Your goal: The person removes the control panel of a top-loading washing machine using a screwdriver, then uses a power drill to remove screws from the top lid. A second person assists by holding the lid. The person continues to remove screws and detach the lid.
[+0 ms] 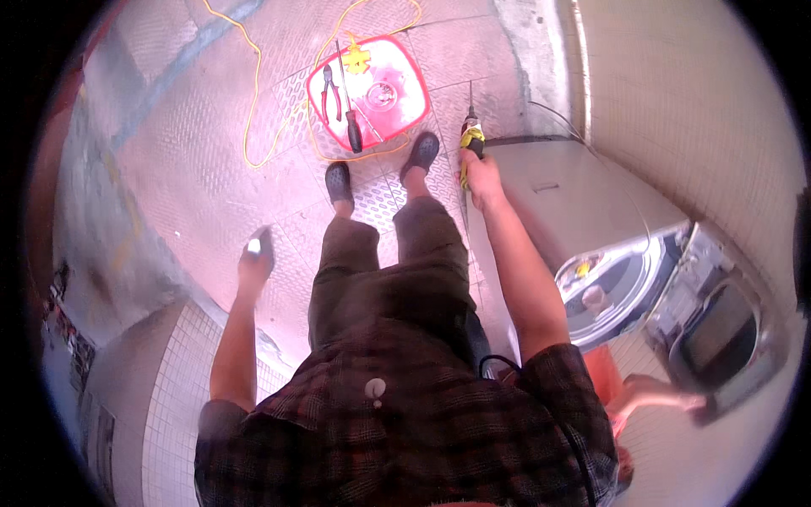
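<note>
My right hand [483,176] is wrapped round the grip of a yellow and black power drill [472,141], whose long thin bit points away from me. On the left, my left hand [256,264] is closed on a small dark object [266,243] with a bright white spot; blur hides its kind. Beyond my feet is a white square surface with a red rim [419,72]. Pliers [330,95] with dark red handles and a long screwdriver [353,127] lie on it, near a yellow piece [356,59] and a small round dish [383,95] of tiny parts.
At my right stands a grey washing machine [583,190], its lid [718,329] swung open and the drum showing. Another person's hand [688,401] reaches to the lid from the lower right. A yellow cord [256,84] loops over the tiled floor [203,160]. A beige tiled wall [676,84] runs along the right.
</note>
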Demonstrator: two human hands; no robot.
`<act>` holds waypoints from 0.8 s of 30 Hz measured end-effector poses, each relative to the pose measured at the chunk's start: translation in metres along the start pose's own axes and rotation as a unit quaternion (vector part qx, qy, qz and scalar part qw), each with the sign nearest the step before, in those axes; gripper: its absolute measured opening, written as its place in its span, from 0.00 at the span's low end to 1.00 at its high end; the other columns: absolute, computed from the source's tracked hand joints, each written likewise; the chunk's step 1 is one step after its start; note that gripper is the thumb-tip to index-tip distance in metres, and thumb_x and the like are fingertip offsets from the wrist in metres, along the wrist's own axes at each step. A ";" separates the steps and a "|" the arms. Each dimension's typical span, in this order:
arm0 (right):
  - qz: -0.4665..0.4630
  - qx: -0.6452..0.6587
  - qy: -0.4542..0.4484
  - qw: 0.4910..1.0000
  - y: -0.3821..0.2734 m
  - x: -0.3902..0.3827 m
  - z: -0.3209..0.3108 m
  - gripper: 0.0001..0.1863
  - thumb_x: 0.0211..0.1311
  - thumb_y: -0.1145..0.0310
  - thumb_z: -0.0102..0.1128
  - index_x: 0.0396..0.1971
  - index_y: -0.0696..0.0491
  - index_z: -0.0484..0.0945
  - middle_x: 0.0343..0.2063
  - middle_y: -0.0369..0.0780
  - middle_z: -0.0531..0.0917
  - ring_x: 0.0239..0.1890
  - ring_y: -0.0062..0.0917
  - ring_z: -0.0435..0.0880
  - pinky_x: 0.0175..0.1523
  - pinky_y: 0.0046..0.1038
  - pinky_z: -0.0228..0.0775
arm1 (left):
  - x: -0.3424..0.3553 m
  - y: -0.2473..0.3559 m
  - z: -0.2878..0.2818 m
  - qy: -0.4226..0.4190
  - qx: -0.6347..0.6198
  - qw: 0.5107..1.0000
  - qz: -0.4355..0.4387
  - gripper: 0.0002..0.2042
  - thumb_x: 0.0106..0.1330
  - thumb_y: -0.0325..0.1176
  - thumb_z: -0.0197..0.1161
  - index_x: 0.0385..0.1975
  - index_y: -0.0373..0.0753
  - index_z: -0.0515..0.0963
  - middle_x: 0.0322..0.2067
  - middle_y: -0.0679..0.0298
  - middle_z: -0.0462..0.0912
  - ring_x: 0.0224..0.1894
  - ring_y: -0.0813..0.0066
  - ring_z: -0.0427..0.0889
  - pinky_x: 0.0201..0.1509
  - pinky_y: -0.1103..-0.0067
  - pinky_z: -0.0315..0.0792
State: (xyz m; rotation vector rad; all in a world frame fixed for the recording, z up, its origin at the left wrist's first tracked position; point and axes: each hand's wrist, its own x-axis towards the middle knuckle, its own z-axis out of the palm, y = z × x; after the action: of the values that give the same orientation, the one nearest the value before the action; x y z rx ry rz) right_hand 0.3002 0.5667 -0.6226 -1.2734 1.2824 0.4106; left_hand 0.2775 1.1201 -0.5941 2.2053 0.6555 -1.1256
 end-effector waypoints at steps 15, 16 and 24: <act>0.066 -0.098 -0.031 0.993 -0.017 0.311 0.009 0.20 0.70 0.55 0.65 0.42 0.59 0.77 0.29 0.39 0.81 0.24 0.24 0.81 0.26 0.27 0.74 | -0.256 -0.179 0.153 -0.056 -0.152 0.895 -0.416 0.27 0.71 0.51 0.57 0.57 0.33 0.74 0.49 0.48 0.84 0.52 0.54 0.83 0.55 0.62 0.75; 0.067 -0.090 -0.028 0.993 -0.021 0.323 0.010 0.20 0.70 0.55 0.64 0.42 0.60 0.76 0.30 0.40 0.81 0.24 0.25 0.81 0.27 0.28 0.75 | -0.255 -0.175 0.165 -0.022 -0.308 0.839 -0.449 0.29 0.74 0.54 0.52 0.59 0.34 0.75 0.51 0.49 0.84 0.54 0.56 0.82 0.57 0.63 0.75; 0.057 -0.128 -0.040 0.989 -0.025 0.343 0.013 0.20 0.71 0.56 0.64 0.44 0.61 0.76 0.33 0.41 0.80 0.26 0.25 0.81 0.27 0.28 0.75 | -0.240 -0.120 0.172 -0.091 0.068 0.901 -0.419 0.20 0.74 0.47 0.55 0.56 0.38 0.70 0.56 0.42 0.79 0.54 0.42 0.81 0.55 0.55 0.73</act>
State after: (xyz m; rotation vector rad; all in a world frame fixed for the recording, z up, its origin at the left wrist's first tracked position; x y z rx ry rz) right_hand 0.4381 0.4339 -0.9081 -1.3853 1.2677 0.7196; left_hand -0.0218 1.0504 -0.5080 1.8963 1.5598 -1.8038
